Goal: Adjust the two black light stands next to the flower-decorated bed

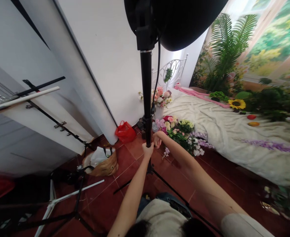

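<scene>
A black light stand rises upright in front of me, with a large black lamp head at its top. Wrapped round the lower part of the pole is my left hand, closed on it. My right hand is beside the pole, just right of and above the left, its fingers bent down and closed. What those fingers hold, if anything, is hidden. A black cable runs down along the pole. The stand's spread legs reach over the red tiled floor.
To the right is a bed with a cream cover, flowers and a sunflower. Flower bunches stand before it. On the left are a red bag, a woven basket and backdrop stands with a white leg.
</scene>
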`<state>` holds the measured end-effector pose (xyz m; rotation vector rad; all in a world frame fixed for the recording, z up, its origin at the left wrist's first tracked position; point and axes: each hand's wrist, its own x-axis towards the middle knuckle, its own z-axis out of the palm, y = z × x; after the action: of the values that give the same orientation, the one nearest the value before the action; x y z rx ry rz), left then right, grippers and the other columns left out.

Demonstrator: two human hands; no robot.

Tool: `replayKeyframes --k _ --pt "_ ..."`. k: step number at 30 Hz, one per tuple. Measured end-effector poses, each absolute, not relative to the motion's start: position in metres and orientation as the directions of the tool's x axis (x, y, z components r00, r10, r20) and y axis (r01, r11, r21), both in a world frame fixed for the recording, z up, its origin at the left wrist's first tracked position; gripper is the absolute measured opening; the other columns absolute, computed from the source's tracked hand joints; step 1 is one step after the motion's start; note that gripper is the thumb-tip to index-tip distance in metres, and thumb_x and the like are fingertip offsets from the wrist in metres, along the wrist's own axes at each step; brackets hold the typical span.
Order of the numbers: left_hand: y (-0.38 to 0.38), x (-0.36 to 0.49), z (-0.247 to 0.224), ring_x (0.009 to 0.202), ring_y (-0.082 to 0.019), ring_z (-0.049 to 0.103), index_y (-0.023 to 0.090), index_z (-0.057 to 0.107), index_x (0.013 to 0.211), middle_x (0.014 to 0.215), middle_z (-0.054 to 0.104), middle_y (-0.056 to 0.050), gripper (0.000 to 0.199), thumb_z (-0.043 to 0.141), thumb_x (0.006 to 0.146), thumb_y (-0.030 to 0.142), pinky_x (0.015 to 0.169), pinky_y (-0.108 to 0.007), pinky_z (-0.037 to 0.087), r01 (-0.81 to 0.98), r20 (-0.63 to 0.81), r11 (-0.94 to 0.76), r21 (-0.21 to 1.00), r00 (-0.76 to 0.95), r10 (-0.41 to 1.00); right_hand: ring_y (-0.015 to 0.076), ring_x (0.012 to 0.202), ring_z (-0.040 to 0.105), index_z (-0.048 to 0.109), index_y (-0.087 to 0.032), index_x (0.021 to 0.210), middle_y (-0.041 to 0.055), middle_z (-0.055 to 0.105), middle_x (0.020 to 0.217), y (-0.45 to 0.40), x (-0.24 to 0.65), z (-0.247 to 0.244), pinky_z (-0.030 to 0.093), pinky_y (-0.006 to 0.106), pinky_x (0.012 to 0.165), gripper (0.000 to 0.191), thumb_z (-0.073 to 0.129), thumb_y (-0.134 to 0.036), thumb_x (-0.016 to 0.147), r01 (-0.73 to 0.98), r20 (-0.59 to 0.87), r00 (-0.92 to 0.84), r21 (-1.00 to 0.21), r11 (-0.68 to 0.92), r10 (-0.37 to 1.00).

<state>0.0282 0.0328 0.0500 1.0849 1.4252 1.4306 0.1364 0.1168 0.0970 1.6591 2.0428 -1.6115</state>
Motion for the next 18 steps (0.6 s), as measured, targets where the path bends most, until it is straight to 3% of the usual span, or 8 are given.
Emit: replayKeyframes --k 4,6,9,14,18 --pt "0.033 0.027 0.051 0.042 -0.006 0.04 0.015 0.044 0.043 0.043 0.043 0.003 0.028 0.062 0.058 0.031 0.041 -0.018 0.029 0.041 0.057 -0.047 0.998 -0.295 0.954 0.0162 0.057 0.064 0.066 -0.01 0.067 0.0073 0.067 0.06 0.107 0.156 0.096 0.051 0.024 0.057 0.03 0.08 -0.025 0.045 0.703 -0.668 -0.464 -0.677 -0.217 0.582" --pt "0.033 0.027 0.052 0.042 -0.006 0.038 0.016 0.044 0.043 0.043 0.041 0.004 0.028 0.062 0.058 0.03 0.042 -0.018 0.028 0.048 0.074 -0.062 0.997 -0.303 0.95 0.0161 0.064 0.065 0.067 -0.011 0.078 0.0086 0.069 0.071 0.094 0.169 0.09 0.052 0.025 0.062 0.038 0.079 -0.035 0.051 0.552 -0.605 -0.54 -0.779 -0.296 0.586" --pt "0.032 0.026 0.054 0.042 -0.005 0.037 0.016 0.043 0.042 0.044 0.041 0.004 0.028 0.062 0.057 0.029 0.042 -0.018 0.028 0.04 0.075 -0.066 0.997 -0.302 0.95 0.0137 0.071 0.065 0.065 -0.012 0.086 0.007 0.068 0.08 0.07 0.18 0.073 0.052 0.024 0.068 0.043 0.072 -0.047 0.061 0.218 -0.429 -0.566 -0.901 -0.374 0.704" --pt "0.032 0.026 0.056 0.041 -0.005 0.035 0.016 0.041 0.041 0.042 0.039 0.005 0.029 0.062 0.056 0.03 0.042 -0.018 0.027 -0.001 0.064 -0.067 0.998 -0.288 0.956 0.0078 0.067 0.059 0.062 -0.015 0.081 -0.0003 0.062 0.077 0.041 0.166 0.043 0.049 0.02 0.066 0.038 0.07 -0.048 0.063 -0.105 -0.231 -0.337 -0.954 -0.281 0.913" --pt "0.032 0.025 0.057 0.042 -0.006 0.038 0.015 0.046 0.043 0.044 0.042 0.004 0.026 0.064 0.055 0.03 0.042 -0.018 0.029 0.0 0.08 -0.083 0.997 -0.28 0.957 0.008 0.06 0.054 0.06 -0.018 0.088 -0.0021 0.061 0.072 0.032 0.149 0.039 0.045 0.019 0.056 0.041 0.068 -0.05 0.063 -0.119 -0.178 -0.155 -0.973 -0.197 0.972"
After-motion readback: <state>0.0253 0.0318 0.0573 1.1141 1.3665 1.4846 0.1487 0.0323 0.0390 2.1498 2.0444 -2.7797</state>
